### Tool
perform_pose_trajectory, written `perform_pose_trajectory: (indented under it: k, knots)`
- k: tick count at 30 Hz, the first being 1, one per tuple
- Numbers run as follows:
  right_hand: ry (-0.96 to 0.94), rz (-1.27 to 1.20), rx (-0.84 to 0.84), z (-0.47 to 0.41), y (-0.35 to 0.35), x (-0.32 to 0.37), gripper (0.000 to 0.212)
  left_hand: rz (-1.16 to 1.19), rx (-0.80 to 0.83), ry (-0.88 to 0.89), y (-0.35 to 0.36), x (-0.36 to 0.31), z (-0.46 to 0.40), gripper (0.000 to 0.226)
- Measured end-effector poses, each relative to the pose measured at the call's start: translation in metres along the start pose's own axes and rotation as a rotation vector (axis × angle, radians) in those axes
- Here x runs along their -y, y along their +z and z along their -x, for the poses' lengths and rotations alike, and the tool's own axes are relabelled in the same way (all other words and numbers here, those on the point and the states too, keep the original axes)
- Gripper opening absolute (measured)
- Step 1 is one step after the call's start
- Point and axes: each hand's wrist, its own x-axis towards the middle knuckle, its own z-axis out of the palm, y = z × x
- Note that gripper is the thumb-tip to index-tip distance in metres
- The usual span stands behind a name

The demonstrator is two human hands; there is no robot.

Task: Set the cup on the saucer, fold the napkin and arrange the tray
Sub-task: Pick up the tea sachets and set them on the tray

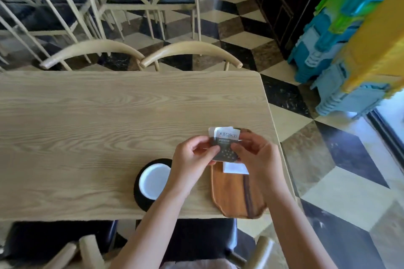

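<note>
Both hands hold a few small sugar packets, grey and white with printed text, above the far end of the brown wooden tray. My left hand pinches them from the left, my right hand from the right. A folded white napkin lies on the tray, partly hidden under my right hand. To the left of the tray stands a cup with a white inside on a black saucer, partly covered by my left wrist.
The light wooden table has its right edge close beside the tray. Two curved wooden chair backs stand at the far side. A colourful plastic stack is on the floor to the right. A black seat sits below the near edge.
</note>
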Motion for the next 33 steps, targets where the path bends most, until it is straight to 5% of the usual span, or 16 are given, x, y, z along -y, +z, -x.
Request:
perform_pose_trajectory:
  k: [10, 22, 26, 29, 33]
  knots:
    - [0.341, 0.176, -0.148, 0.034, -0.032, -0.108, 0.016, -0.275, 0.001, -0.287, 0.023, 0.109, 0.026, 0.012]
    - [0.401, 0.663, -0.095, 0.018, -0.025, -0.157, 0.015, -0.871, 0.018, -0.108, 0.040, 0.147, 0.019, 0.017]
    - [0.068, 0.877, -0.246, 0.028, -0.029, -0.159, 0.016, -1.092, 0.015, 0.237, 0.033, 0.147, 0.025, 0.032]
    - [-0.270, 0.956, -0.086, 0.035, -0.029, -0.167, 0.036, -1.155, 0.202, 0.559, 0.026, 0.156, 0.031, 0.040]
    - [-0.320, 0.968, 0.023, 0.039, -0.026, -0.172, 0.042, -1.171, 0.335, 0.597, 0.029, 0.165, 0.031, 0.043]
